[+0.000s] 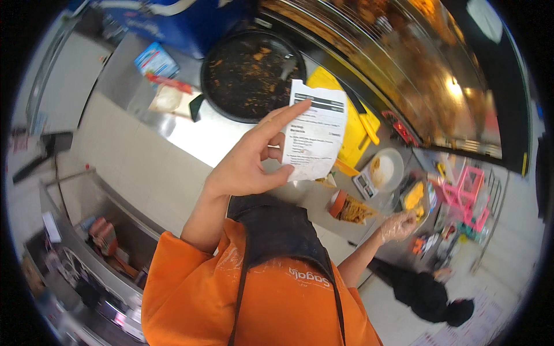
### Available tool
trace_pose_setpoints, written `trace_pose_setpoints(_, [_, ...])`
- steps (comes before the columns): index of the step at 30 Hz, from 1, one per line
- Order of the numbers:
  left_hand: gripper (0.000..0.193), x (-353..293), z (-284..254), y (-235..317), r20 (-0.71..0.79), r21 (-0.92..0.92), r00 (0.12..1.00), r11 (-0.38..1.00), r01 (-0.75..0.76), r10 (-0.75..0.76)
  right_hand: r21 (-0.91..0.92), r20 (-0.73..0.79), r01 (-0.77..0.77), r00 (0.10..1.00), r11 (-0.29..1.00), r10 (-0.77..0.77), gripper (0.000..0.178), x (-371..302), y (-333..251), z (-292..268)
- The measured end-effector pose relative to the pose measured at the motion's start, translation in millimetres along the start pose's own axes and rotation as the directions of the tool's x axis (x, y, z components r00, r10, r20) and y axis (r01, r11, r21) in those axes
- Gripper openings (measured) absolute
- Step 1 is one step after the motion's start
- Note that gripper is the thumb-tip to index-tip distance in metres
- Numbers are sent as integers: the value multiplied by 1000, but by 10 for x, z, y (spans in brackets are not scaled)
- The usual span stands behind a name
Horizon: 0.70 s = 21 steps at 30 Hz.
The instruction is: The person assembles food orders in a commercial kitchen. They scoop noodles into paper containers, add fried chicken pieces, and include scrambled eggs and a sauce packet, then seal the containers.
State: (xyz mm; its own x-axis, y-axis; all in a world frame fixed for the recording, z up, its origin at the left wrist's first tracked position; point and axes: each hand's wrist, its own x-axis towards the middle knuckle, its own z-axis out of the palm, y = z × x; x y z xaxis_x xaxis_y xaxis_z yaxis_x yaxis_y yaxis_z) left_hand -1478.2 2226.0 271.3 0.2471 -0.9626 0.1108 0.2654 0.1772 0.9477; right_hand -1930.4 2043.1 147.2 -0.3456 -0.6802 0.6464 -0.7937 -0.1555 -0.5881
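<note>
My left hand (248,157) is raised near the middle of the view. It pinches a white printed receipt (314,130) between thumb and fingers, with the index finger lying across its upper part. Off to the right is my right hand (398,226), in a clear plastic glove. Its fingers are bent at the edge of a dark container holding yellow food (414,197); what they grip is too small to make out. Between the two hands lies a clear jar with an orange lid (351,209) and brown contents. A small scale (365,187) sits beside a pale round bowl (386,169).
Beyond the receipt are a round black pan (251,75) with brown crumbs and a yellow cutting board (355,144) bearing a knife (368,128). A glass food display case (398,63) borders the far side. Pink baskets (464,199) stand right; a person in black (424,291) is nearby.
</note>
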Motion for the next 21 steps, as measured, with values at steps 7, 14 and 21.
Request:
trace_pose_setpoints(7, [54, -73, -293, -1227, -143, 412, 943, 848, 333, -301, -639, 551, -35, 676, 769, 489, 54, -1139, 1504, -676])
trace_pose_setpoints(14, [48, -54, 126, -3007, -53, 843, 956, 501, 198, -289, -488, 548, -293, 631, 822, 550, 41, -828, 1451, -274])
trace_pose_setpoints(21, [66, -172, 438, -3319, -50, 306, 835, 788, 535, -548, -378, 782, -224, 443, 898, 439, 33, -488, 1884, -251])
